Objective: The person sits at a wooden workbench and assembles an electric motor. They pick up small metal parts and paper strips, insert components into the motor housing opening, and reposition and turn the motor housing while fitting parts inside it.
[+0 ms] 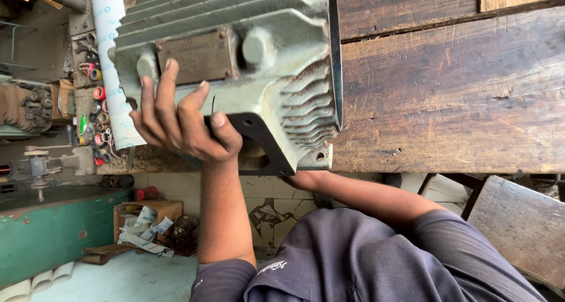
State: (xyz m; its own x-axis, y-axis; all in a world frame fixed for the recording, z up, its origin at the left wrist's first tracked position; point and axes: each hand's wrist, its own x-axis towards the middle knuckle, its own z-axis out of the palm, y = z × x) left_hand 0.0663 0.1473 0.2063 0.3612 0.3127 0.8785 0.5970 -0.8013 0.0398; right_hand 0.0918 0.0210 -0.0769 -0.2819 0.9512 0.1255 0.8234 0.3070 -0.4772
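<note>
A pale green, finned motor housing with a brown nameplate lies at twelve o'clock, its black mounting foot toward six.

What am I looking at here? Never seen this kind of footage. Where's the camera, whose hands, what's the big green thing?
There is one picture, from a camera worn on a person's head, looking down past their dark shirt at their own bare hands. No robot is involved.

The big green thing is a ribbed cast-metal housing, apparently an electric motor body, with a dull metal plate screwed to it and a black mounting foot. It lies at the edge of a worn wooden workbench.

The left hand grips the housing from the near side, fingers spread over the plate area, thumb by the foot. The right hand is hidden beneath the housing; only its forearm shows.

Further left: a white pipe, small coloured parts, a green bench and a cardboard box on the floor.
</note>
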